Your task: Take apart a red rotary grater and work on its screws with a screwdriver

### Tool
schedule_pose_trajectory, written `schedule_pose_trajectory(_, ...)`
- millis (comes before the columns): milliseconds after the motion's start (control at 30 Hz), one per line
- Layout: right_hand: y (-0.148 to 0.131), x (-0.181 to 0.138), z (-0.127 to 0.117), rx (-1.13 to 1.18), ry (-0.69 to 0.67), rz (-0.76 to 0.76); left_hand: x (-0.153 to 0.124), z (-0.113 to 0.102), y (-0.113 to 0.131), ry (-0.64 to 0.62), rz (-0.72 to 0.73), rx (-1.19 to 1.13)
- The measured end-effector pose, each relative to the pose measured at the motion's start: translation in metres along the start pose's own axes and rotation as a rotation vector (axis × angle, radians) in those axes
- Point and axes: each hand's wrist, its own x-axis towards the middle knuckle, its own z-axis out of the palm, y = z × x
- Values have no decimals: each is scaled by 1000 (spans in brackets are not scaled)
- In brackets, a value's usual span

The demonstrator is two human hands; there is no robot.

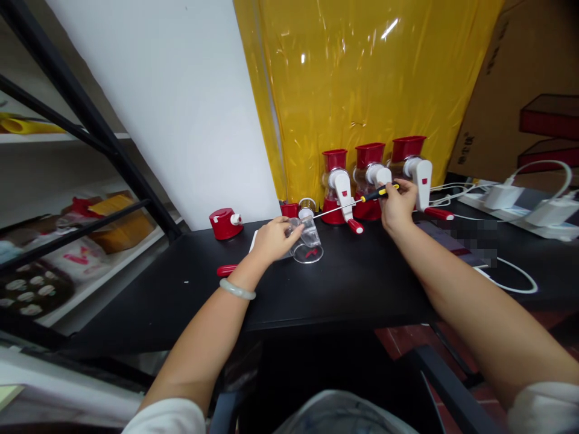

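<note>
My left hand (277,239) is closed around the clear plastic body (311,234) of a rotary grater, which lies on its side on the black table. A white crank arm with a red handle (227,270) sticks out to the left, partly under that hand. My right hand (400,205) grips a screwdriver (373,194) by its black-and-yellow handle. Its long shaft points left, the tip at or close to the white round part (306,213) of the body; whether they touch I cannot tell. Behind the body is a small red part, partly hidden.
Three assembled red-and-white rotary graters (335,181) stand at the back against a yellow plastic sheet (307,108). A red base (222,223) sits at the left. On the right are white chargers and cables (504,196) and a dark flat device (452,244). A shelf rack is on the left.
</note>
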Motion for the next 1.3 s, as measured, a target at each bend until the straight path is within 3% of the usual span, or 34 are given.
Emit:
schedule_pose_trajectory(167,-7,-3,4,64,17,92,0,1,-1,-1,-7,1)
schedule_pose_trajectory(333,-14,-1,3,-20,52,203,1,1,-1,-7,-9,-1)
schedule_pose_trajectory(567,-11,2,0,-99,72,186,0,1,-1,-5,0,-11)
schedule_pose_trajectory(867,-11,1,4,37,53,189,1,1,-1,2,-3,-1)
schedule_pose_trajectory(1100,-9,-1,0,-89,41,133,0,1,-1,1,-8,-8)
schedule_pose_trajectory(1300,-5,2,-2,-69,-16,190,0,1,-1,4,-3,-2)
